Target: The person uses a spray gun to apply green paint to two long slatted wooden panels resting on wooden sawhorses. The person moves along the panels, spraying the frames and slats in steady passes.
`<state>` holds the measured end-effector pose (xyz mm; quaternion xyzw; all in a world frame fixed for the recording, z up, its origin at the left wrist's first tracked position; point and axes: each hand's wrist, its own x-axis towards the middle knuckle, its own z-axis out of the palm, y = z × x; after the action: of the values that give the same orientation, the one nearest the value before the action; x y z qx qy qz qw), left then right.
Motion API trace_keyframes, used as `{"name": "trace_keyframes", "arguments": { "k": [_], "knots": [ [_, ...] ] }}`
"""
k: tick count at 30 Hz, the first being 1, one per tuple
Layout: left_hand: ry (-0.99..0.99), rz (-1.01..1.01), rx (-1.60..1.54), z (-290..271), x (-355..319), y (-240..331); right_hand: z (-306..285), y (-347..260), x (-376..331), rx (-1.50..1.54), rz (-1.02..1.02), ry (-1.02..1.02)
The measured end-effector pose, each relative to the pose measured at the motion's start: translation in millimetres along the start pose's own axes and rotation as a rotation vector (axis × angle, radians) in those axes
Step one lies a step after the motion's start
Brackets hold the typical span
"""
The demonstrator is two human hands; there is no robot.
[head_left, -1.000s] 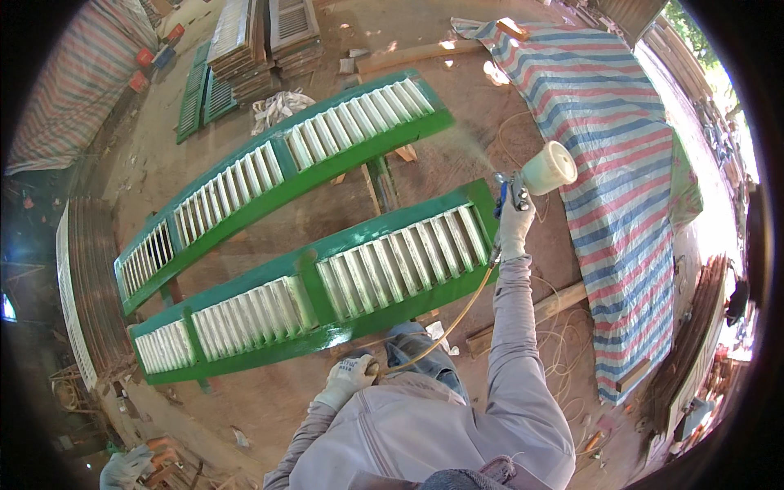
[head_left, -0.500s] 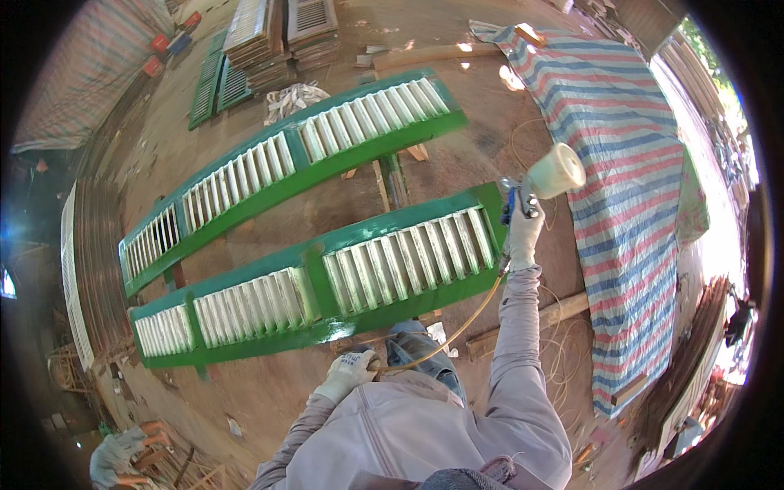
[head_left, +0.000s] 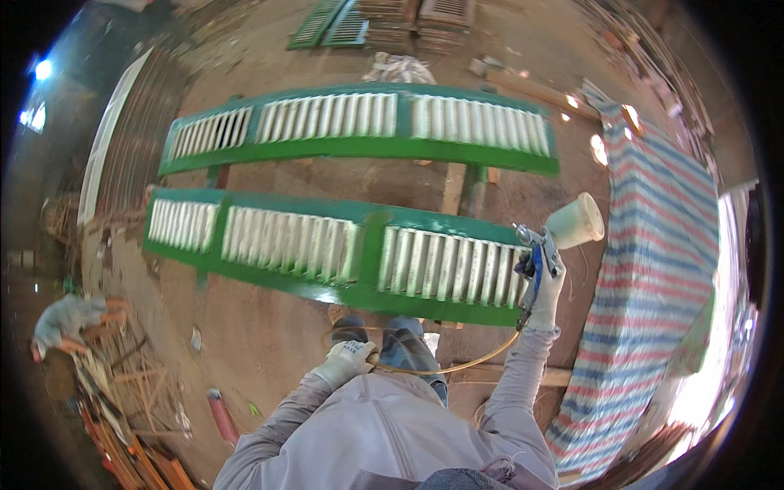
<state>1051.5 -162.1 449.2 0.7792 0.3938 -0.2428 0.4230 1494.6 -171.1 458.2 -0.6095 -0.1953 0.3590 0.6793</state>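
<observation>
My gloved right hand is closed round a paint spray gun with a pale cup at its upper right. The gun is over the right end of the nearer louvered shutter panel, whose frame is green and whose slats are mostly whitish. A yellowish hose runs from the gun's handle toward my body. The gloved left hand grips that hose in front of my waist. Beyond lies a second louvered panel, also green with whitish slats. Both panels rest raised on supports.
A striped tarp covers something long on the right. Stacked shutters and green panels lie at the back. Panels lean at the left. A person is near scrap wood at lower left. A red cylinder is on the floor.
The view has turned and shifted, so the panels now lie more level across it. My right hand has come down with the spray gun along the near panel's right end. The left keeps the hose.
</observation>
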Motion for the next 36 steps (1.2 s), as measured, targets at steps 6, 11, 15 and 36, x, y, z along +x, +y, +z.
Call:
{"name": "trace_keyframes", "arguments": {
  "k": [6, 11, 15, 36],
  "knots": [
    [0.163, -0.086, -0.122, 3.6, -48.3, -24.8, 28.5, 35.5, -29.9, -0.190, 0.009, -0.065],
    [0.244, -0.128, -0.166, 8.6, -90.1, -71.4, 76.3, 26.1, -78.0, -0.238, 0.002, -0.069],
    [0.334, -0.176, -0.240, 24.3, -143.3, -122.7, 140.2, 4.7, -134.4, -0.259, -0.056, -0.094],
    [0.450, 0.051, -0.586, -27.0, -206.8, -134.6, 380.0, -71.5, -88.6, -0.342, -0.202, -0.816]
  ]
}}
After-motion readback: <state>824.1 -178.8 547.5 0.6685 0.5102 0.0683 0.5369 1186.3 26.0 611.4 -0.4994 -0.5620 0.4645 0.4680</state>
